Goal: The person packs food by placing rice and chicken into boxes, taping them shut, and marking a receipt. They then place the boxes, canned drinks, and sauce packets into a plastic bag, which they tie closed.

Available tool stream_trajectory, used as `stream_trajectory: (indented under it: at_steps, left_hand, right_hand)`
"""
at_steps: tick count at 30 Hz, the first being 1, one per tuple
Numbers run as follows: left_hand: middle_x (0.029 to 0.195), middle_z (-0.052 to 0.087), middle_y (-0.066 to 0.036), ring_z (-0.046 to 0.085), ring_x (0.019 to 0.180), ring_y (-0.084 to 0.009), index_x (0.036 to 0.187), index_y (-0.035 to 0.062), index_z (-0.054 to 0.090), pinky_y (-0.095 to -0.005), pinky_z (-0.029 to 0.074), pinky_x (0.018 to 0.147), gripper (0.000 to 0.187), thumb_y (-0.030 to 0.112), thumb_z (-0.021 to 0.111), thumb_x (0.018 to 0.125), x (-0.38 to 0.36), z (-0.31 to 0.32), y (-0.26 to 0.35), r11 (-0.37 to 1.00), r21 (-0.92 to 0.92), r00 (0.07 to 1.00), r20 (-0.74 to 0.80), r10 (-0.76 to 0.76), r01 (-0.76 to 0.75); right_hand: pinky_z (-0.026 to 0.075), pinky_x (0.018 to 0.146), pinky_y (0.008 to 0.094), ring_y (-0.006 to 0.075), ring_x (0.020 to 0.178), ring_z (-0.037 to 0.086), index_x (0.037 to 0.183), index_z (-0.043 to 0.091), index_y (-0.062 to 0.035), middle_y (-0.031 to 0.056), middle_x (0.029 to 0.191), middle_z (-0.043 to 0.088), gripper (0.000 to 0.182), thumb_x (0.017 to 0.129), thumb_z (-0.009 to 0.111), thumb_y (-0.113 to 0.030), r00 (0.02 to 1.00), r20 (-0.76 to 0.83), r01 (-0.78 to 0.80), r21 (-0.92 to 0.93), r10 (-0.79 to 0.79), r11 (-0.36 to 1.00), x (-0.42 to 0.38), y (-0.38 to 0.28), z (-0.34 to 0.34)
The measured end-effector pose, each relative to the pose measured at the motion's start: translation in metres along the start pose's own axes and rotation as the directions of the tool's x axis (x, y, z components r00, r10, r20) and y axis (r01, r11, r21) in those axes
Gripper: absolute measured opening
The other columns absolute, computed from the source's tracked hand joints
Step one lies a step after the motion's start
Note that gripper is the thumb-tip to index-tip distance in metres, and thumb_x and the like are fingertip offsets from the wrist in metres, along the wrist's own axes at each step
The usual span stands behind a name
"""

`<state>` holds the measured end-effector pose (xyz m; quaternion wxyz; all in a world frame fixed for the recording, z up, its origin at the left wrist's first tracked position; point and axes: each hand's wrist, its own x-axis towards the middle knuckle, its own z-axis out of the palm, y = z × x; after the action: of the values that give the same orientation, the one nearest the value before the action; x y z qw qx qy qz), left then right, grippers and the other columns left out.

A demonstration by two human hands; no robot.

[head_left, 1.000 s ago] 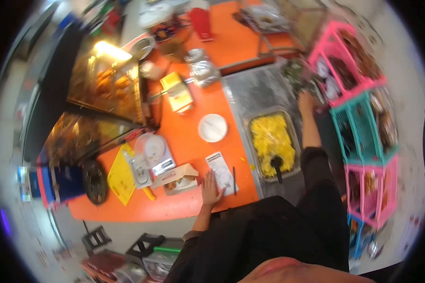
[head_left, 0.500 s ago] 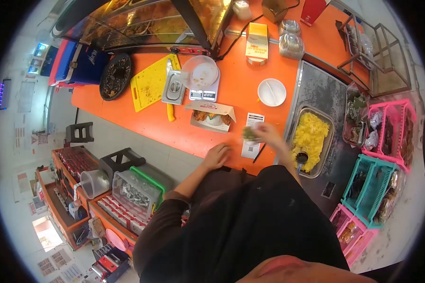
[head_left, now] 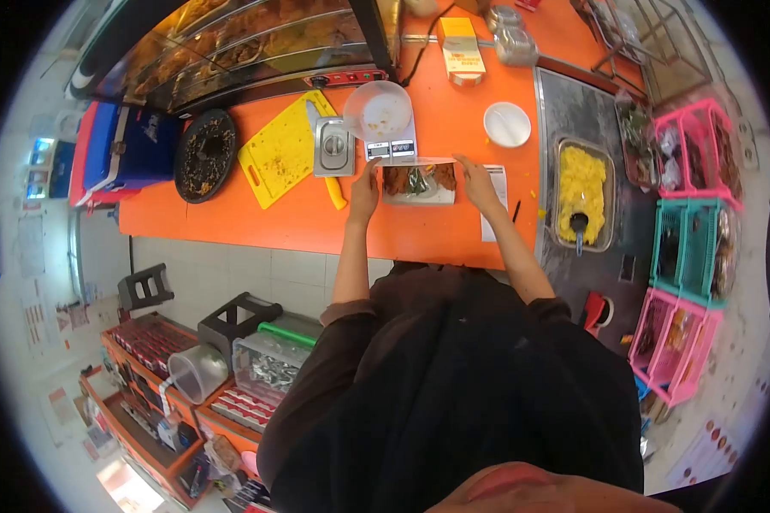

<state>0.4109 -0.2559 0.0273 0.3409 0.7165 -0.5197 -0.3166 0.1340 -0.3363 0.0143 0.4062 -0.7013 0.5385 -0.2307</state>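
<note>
A cardboard food box [head_left: 418,198] stands open on the orange counter in front of me, with brown fried pieces [head_left: 396,180] and something green and white [head_left: 418,182] inside. My left hand [head_left: 365,192] pinches the box's upper left corner, by the lid edge. At the upper right corner my right hand [head_left: 479,182] has its fingers closed on the same lid. Beneath and beside my right hand lies a printed paper slip [head_left: 495,224], partly covered by the forearm. A digital scale [head_left: 391,150] bearing a clear round bowl [head_left: 376,111] is just behind the box.
Left of the box are a lidded steel container [head_left: 333,147], a yellow cutting board [head_left: 284,154] and a yellow-handled knife [head_left: 337,195]. A white round tub [head_left: 506,125] sits at the right. A tray of yellow rice [head_left: 582,184] with a scoop [head_left: 579,224] rests on the metal surface.
My right hand has moved from above the slip to the box and no longer holds the small green item. My left hand has risen from the counter edge to the box's left side.
</note>
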Motion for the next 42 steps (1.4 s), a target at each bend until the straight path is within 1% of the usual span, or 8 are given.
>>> stream_trajectory:
  at_steps: [5,7,20,23,25,29,33,42]
  left_hand:
    - [0.087,0.064,-0.013,0.06,0.079,-0.0203,0.129,0.0158,0.049,-0.0381,0.046,0.076,0.032,0.016,0.044,0.097,-0.011,0.013,-0.018,0.949,-0.298,0.995,-0.016,0.102,-0.102]
    - [0.085,0.063,-0.009,0.058,0.081,-0.0159,0.124,0.0166,0.052,-0.0328,0.042,0.074,0.029,0.018,0.045,0.097,-0.019,0.008,-0.02,0.581,-0.763,0.956,0.276,-0.103,0.283]
    - [0.14,0.042,-0.019,0.043,0.129,-0.0266,0.125,0.008,0.049,-0.034,0.039,0.099,0.035,0.018,0.054,0.092,-0.037,0.01,-0.039,0.74,-0.663,0.968,0.242,0.068,0.114]
    - [0.151,0.023,-0.024,0.018,0.142,-0.0352,0.132,0.0085,0.045,-0.0444,0.023,0.113,0.047,0.017,0.058,0.088,-0.021,0.006,-0.04,0.942,-0.269,0.939,0.223,0.262,-0.199]
    - [0.152,0.015,-0.024,0.009,0.143,-0.04,0.138,0.0102,0.039,-0.0551,0.014,0.113,0.069,0.029,0.069,0.08,-0.004,0.002,-0.027,0.668,0.301,0.712,0.485,0.507,-0.681]
    - [0.152,0.012,-0.025,0.01,0.141,-0.0438,0.135,0.0102,0.042,-0.0613,0.013,0.111,0.101,0.047,0.085,0.051,0.011,-0.002,0.024,0.632,0.355,0.63,0.724,0.281,-0.689]
    - [0.151,0.014,-0.027,0.014,0.139,-0.0461,0.136,0.0113,0.042,-0.06,0.013,0.112,0.097,0.047,0.084,0.056,0.011,0.017,-0.005,0.489,0.407,0.588,0.75,0.302,-0.771]
    - [0.151,0.014,-0.024,0.016,0.139,-0.0442,0.149,0.016,0.023,-0.0579,0.014,0.113,0.101,0.046,0.074,0.068,0.009,0.007,-0.016,0.543,0.212,0.523,0.678,0.517,-0.813]
  right_hand:
    - [0.042,0.081,0.0314,0.0211,0.088,0.053,0.135,0.046,-0.0167,0.0072,0.108,0.058,0.039,0.096,0.045,-0.016,0.996,-0.028,-0.065,0.402,0.083,0.914,-0.026,0.002,0.028]
    - [0.041,0.085,0.0301,0.0165,0.094,0.053,0.132,0.05,-0.0155,0.0038,0.116,0.056,0.037,0.096,0.048,-0.025,0.958,0.132,-0.284,0.523,0.253,0.804,-0.035,-0.004,0.025]
    - [0.043,0.091,0.0295,0.0157,0.105,0.058,0.131,0.049,-0.0103,0.0091,0.106,0.062,0.041,0.092,0.057,-0.02,0.984,-0.06,-0.091,0.63,0.165,0.772,-0.076,0.001,0.058]
    - [0.041,0.096,0.0324,0.0241,0.121,0.05,0.132,0.048,-0.0117,0.0138,0.125,0.054,0.047,0.088,0.061,-0.022,0.99,-0.099,-0.041,0.451,0.096,0.891,-0.066,-0.006,0.049]
    - [0.029,0.107,0.0526,0.0318,0.14,0.025,0.141,0.038,-0.0173,0.0143,0.149,0.029,0.071,0.079,0.07,-0.027,0.976,0.077,0.216,-0.403,-0.203,0.889,-0.047,-0.031,0.033]
    - [0.022,0.092,0.0781,0.0393,0.14,0.02,0.151,0.012,-0.0216,0.0194,0.151,0.019,0.123,0.054,0.085,-0.044,0.877,0.48,0.318,-0.556,-0.016,0.768,-0.018,-0.057,0.03]
    - [0.025,0.097,0.0713,0.042,0.138,0.021,0.151,0.011,-0.0165,0.0209,0.151,0.019,0.126,0.052,0.086,-0.043,0.845,0.514,0.328,-0.717,0.148,0.615,-0.02,-0.071,0.043]
    - [0.046,0.09,0.0501,0.0444,0.135,0.027,0.149,0.018,-0.0104,0.022,0.151,0.02,0.102,0.069,0.076,-0.034,0.924,0.236,0.381,-0.609,-0.3,0.696,-0.045,-0.012,0.077]
